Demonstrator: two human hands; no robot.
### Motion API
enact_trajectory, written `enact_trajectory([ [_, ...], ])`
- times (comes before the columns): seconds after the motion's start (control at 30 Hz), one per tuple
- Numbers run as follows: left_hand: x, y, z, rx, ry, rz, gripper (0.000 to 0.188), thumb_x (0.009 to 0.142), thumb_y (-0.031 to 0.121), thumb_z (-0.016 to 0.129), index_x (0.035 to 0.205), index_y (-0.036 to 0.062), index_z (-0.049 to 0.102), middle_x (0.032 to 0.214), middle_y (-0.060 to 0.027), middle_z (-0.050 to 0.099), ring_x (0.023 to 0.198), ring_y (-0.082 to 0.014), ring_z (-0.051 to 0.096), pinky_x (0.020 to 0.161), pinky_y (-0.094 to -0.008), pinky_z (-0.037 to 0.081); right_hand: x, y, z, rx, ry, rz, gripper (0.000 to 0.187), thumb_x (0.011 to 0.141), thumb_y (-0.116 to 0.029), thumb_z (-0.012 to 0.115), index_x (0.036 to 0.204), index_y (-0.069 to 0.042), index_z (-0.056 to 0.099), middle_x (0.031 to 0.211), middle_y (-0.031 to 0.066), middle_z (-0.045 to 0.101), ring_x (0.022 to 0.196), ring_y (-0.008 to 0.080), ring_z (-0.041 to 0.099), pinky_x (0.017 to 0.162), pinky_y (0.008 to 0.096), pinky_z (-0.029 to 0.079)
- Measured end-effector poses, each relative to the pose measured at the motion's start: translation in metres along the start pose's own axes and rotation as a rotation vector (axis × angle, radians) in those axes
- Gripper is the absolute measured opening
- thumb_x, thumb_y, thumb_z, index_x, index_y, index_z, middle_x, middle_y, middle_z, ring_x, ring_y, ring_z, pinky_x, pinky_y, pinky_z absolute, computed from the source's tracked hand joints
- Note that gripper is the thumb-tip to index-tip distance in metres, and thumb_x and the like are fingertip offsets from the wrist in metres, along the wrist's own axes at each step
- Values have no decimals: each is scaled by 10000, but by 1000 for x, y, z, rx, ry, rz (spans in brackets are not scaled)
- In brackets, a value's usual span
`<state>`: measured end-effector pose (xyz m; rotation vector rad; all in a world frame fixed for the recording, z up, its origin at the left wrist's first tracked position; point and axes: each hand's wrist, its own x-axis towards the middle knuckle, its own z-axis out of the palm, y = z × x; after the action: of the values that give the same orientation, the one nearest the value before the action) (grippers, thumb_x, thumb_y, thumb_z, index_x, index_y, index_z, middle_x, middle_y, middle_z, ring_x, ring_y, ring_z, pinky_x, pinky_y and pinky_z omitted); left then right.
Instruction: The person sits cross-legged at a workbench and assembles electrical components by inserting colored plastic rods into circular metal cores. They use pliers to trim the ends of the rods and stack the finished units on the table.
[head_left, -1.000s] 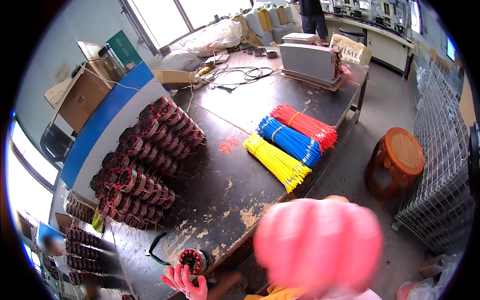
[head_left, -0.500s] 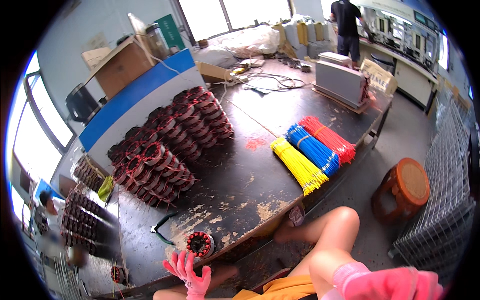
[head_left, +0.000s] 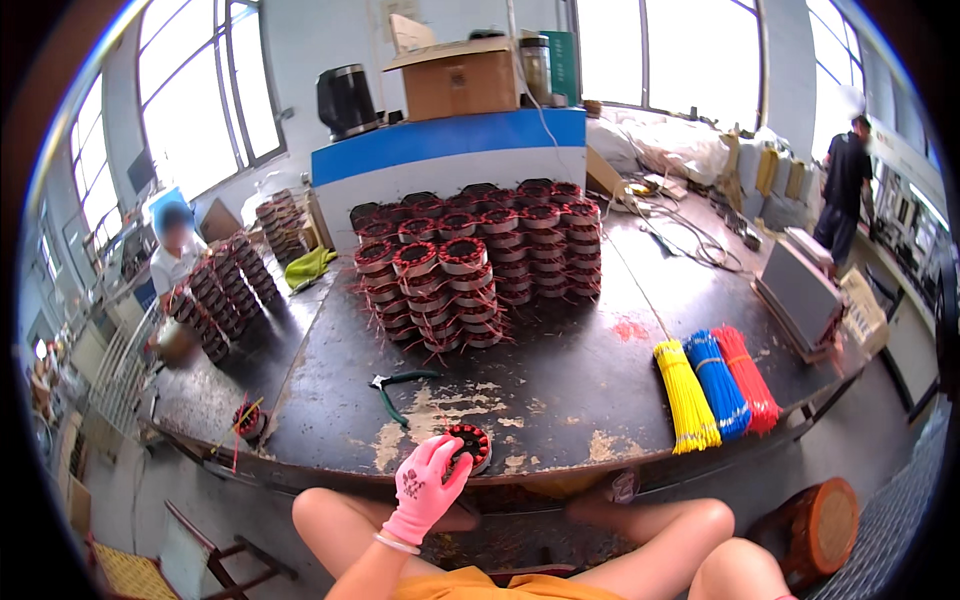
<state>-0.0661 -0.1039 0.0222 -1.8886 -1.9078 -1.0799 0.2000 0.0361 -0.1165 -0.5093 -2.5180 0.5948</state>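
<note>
My left hand (head_left: 428,487), in a pink glove, reaches over the near edge of the table. Its fingers and thumb are bent at the left rim of a motor stator (head_left: 482,455), a ring with red-wound coils, and cover part of it. The stator sits on the tabletop. Dark green-handled cutting pliers (head_left: 395,390) lie spread just beyond. My right hand is outside the picture; only a bare part of that arm (head_left: 742,572) appears at the lower edge.
Many stacked stators (head_left: 460,265) fill the table's middle. Yellow (head_left: 684,400), blue (head_left: 719,385) and red wire bundles (head_left: 748,380) lie to the right. A single stator (head_left: 249,420) stands at the left edge. A wooden stool (head_left: 828,530) is at right; two people work farther off.
The view has swung left. My left hand has moved onto the stator with its fingers drawn in. My right hand, gloved in pink, has dropped out of the picture.
</note>
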Motion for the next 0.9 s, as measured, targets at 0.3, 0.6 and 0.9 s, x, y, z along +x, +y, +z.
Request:
enact_trajectory([
  [0.3, 44, 53, 88, 115, -338, -43, 583, 843, 567, 728, 1128, 71, 620, 1051, -132, 672, 916, -299, 705, 765, -402, 570, -41, -216, -201, -538, 969, -555, 290, 889, -273, 673, 1147, -167, 591, 1063, 34, 607, 755, 185, 560, 702, 307, 466],
  [0.6, 47, 46, 78, 118, -516, 65, 271, 863, 305, 745, 987, 81, 656, 956, -108, 658, 847, -325, 675, 727, -435, 542, -158, -23, -250, -807, 790, 911, 164, 883, -235, 737, 843, -86, 681, 815, 80, 685, 761, 274, 679, 685, 388, 523],
  [0.9, 42, 56, 61, -128, -546, 183, 399, 824, 189, 755, 1196, 87, 650, 1157, -97, 641, 1018, -330, 639, 869, -439, 531, -119, 31, -239, -787, 425, 1111, 343, 886, -451, 726, 866, -113, 675, 815, 86, 701, 793, 307, 696, 729, 428, 529],
])
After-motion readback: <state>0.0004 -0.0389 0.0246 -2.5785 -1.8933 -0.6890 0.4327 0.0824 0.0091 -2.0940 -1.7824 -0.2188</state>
